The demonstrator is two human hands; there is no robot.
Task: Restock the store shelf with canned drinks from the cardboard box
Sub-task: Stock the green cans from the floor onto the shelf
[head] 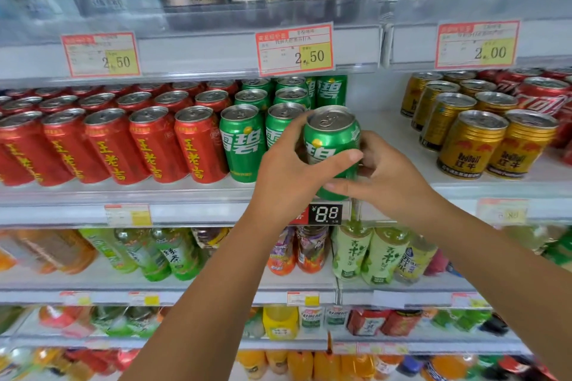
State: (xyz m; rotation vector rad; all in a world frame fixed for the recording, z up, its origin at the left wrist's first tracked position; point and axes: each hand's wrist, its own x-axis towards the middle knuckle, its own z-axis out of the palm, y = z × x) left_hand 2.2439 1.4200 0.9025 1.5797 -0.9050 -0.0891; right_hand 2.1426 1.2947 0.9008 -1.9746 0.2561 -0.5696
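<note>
Two bare forearms reach up to the white metal store shelf [185, 195]. It carries many red drink cans [114, 145], some green soda cans [241, 142] and, well apart, gold cans [470, 145]. The left hand [288, 164] and right hand [393, 176] both grip one green aluminium can [332, 136] just beside the green rows, over bare shelf. I judge the restocking partly done; no cardboard box is in view.

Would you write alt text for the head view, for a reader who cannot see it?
The left hand and right hand grip one green can at the shelf front, beside rows of green cans; red cans stand left, gold cans right.
</note>
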